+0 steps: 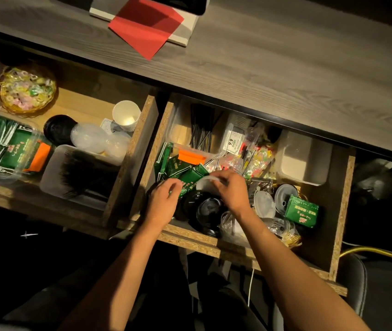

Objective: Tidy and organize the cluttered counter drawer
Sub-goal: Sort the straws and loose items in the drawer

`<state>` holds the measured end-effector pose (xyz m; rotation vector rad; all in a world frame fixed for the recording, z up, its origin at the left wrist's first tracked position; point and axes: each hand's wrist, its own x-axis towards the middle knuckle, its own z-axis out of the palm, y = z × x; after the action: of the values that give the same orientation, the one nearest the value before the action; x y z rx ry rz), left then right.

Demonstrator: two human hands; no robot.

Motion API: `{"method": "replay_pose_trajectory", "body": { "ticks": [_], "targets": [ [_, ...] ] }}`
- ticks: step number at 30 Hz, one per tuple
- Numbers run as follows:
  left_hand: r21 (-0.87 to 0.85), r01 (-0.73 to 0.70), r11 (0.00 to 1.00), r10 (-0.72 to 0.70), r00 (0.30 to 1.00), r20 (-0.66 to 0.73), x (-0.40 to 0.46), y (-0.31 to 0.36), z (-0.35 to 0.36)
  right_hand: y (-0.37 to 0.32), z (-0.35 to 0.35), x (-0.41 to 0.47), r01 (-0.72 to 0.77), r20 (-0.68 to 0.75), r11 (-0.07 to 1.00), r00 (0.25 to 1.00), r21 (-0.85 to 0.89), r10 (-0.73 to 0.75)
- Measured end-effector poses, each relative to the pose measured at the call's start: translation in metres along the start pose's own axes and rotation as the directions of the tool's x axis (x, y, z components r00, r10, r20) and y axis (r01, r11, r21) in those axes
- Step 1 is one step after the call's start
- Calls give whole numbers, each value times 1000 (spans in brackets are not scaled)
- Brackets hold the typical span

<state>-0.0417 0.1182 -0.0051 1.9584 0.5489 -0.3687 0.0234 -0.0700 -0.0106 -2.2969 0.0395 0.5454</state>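
Observation:
Both my hands are inside the cluttered right drawer point(342, 211). My right hand point(232, 189) pinches a clear plastic lid point(205, 183) above a stack of black lids point(204, 211). My left hand point(164, 201) has its fingers curled over green sachets point(185, 175); whether it holds one I cannot tell. Further right lie more clear lids point(264, 204), a green sachet pack point(302, 211), candy in wrappers point(259, 161) and an empty clear tub point(303, 161). At the back a clear box holds dark straws point(201, 130).
The left drawer point(140, 149) holds a basket of candy point(26, 89), green sachets in a clear box point(6, 144), black lids point(57, 129), clear lids point(90, 137), paper cups point(126, 114) and a tub of dark sticks point(80, 173). A red sheet point(146, 25) lies on the counter point(273, 60).

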Motion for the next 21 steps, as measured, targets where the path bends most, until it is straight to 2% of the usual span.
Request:
{"method": "replay_pose_trajectory", "body": {
  "ticks": [2,5,10,12,15,18,21],
  "targets": [
    [3,-8,1000,8,998,60,-4,2,7,4,-13,-6,-31,-60,998,998,60,34],
    [26,46,999,-50,982,183,-6,3,24,12,-30,-13,-99,-145,983,982,157,122],
    [206,-25,978,-18,978,206,-3,9,39,27,-47,-17,-154,-215,949,952,274,216],
    [261,-50,964,-16,970,244,-1,11,46,36,-51,-18,-187,-222,898,930,399,292],
    [275,-52,960,-25,963,268,0,11,56,44,-56,-21,-222,-172,737,892,638,417],
    [292,-40,956,-28,974,223,-1,11,61,53,-61,-25,-242,-205,679,837,693,507],
    [169,22,985,-30,999,43,3,12,58,62,-65,-30,-299,-265,667,749,683,607]
  ]
}}
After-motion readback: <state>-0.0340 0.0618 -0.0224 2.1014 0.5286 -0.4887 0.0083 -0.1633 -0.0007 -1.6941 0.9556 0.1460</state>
